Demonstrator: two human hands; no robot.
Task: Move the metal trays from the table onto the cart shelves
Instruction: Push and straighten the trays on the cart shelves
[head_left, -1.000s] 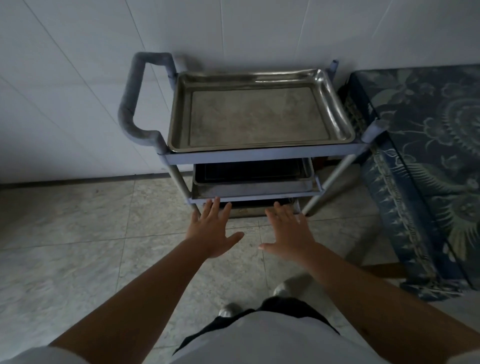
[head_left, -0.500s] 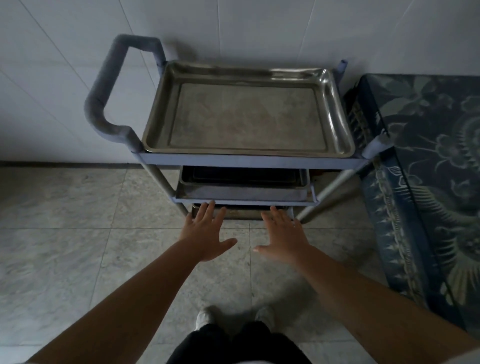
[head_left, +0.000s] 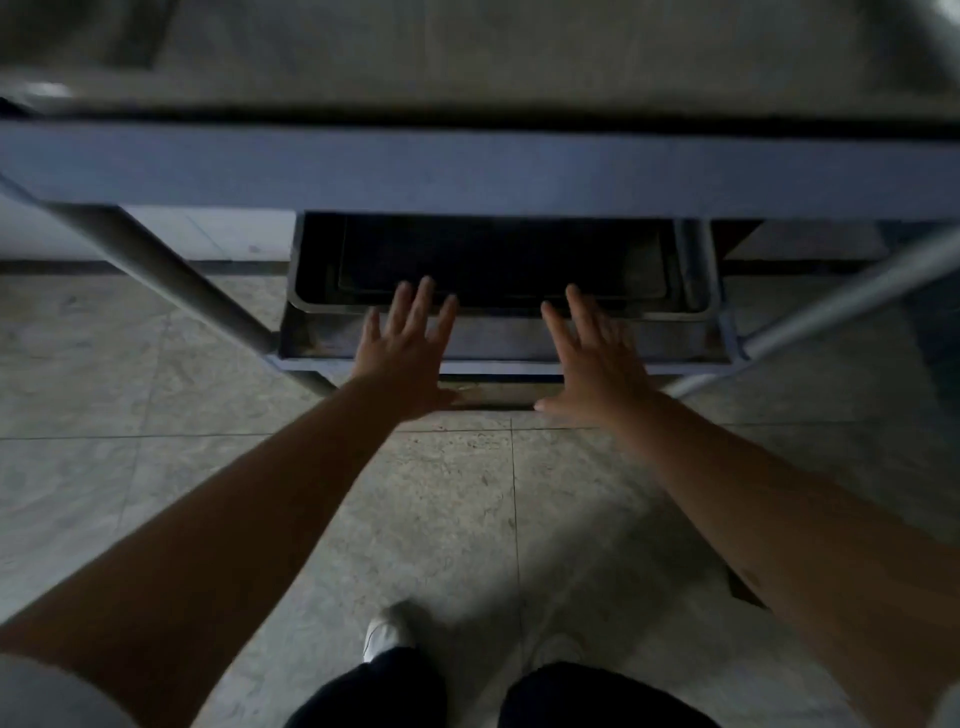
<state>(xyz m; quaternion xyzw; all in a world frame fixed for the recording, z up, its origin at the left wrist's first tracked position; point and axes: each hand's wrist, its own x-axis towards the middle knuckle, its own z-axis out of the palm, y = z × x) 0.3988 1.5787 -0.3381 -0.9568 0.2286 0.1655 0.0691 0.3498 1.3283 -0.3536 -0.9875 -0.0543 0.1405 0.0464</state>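
The cart's top shelf rail fills the upper frame, with a metal tray on it, blurred and very close. Below it a second metal tray sits on the middle shelf, its inside dark. A lower tray edge shows under that shelf between my hands. My left hand is open, fingers spread, over the front rim of the middle tray. My right hand is open too, fingers over the same rim. Whether either hand touches the tray is unclear.
Grey cart legs slant down at the left and right. Stone floor tiles lie below, with my white shoes and dark trousers at the bottom. A white wall base shows behind the left leg.
The view has dropped and closed in on the cart; the top tray now fills the upper edge. Both hands have reached forward from below the middle shelf up to its tray's front rim.
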